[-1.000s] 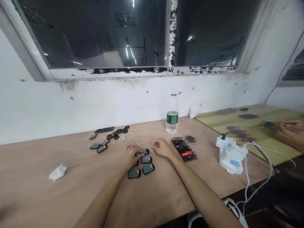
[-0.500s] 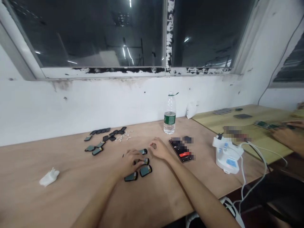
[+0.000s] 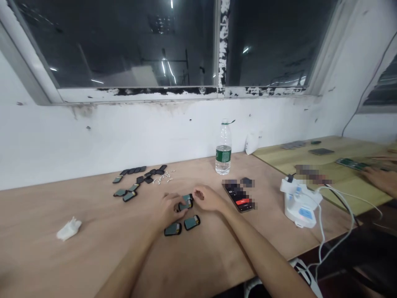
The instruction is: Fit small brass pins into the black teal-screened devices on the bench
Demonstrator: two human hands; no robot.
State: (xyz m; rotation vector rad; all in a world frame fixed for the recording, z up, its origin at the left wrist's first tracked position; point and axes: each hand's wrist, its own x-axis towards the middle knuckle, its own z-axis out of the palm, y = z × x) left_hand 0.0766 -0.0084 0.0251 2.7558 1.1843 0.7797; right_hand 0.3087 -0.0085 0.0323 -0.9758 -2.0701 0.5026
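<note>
My left hand (image 3: 170,209) has its thumb and fingers closed round a small black case with a grey-green insert (image 3: 186,203). Right beside that case, at its far right corner, my right hand (image 3: 208,198) is curled with the fingertips together; whatever sits between them is too small to make out. Nearer to me on the brown table (image 3: 198,252), two similar cases lie flat: a left one (image 3: 173,229) and a right one (image 3: 192,222). Each shows a grey-green panel with a yellowish end.
Further back left are more cases with inserts (image 3: 129,196), several plain black cases (image 3: 149,176) and small white pieces (image 3: 163,178). A crumpled tissue (image 3: 69,229), water bottle (image 3: 223,155), phone (image 3: 238,196) and white corded device (image 3: 300,207) also lie around. Another person's hand (image 3: 378,178) works at right.
My left hand has drawn slightly back and now grips a case at the far end of the group. My right hand has come closer to it. The view has shifted slightly.
</note>
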